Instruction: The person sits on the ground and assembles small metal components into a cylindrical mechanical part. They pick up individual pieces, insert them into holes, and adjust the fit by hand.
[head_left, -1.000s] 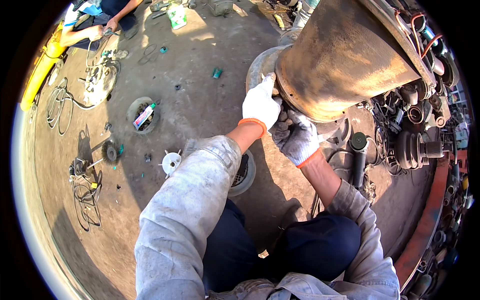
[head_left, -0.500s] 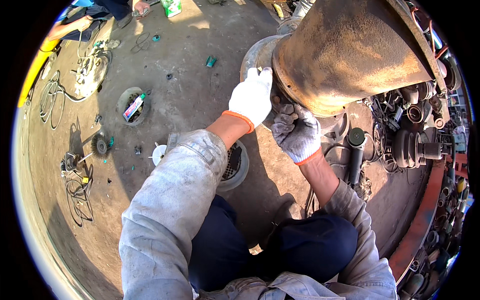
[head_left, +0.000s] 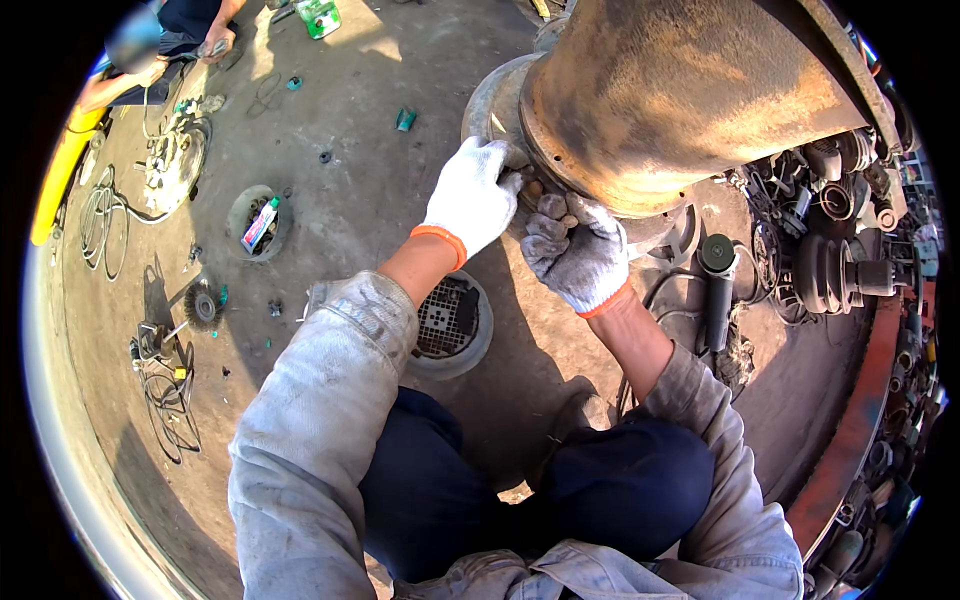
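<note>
We press our gloved left hand [head_left: 470,195] flat-fingered against the flange [head_left: 497,100] of the rusty drum [head_left: 680,90], above our knees. Our right hand [head_left: 575,255] curls beneath its rim, gripping something small we cannot make out.

The left hand [head_left: 472,195] has slid lower along the flange rim of the rusty drum [head_left: 670,95], closing toward the right hand [head_left: 578,255]; the view has shifted toward the drum

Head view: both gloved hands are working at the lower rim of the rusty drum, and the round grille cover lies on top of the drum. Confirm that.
Not quite. In the head view the round grille cover lies on the ground below the left hand, not on the rusty drum. The right hand is at the rim too.
</note>
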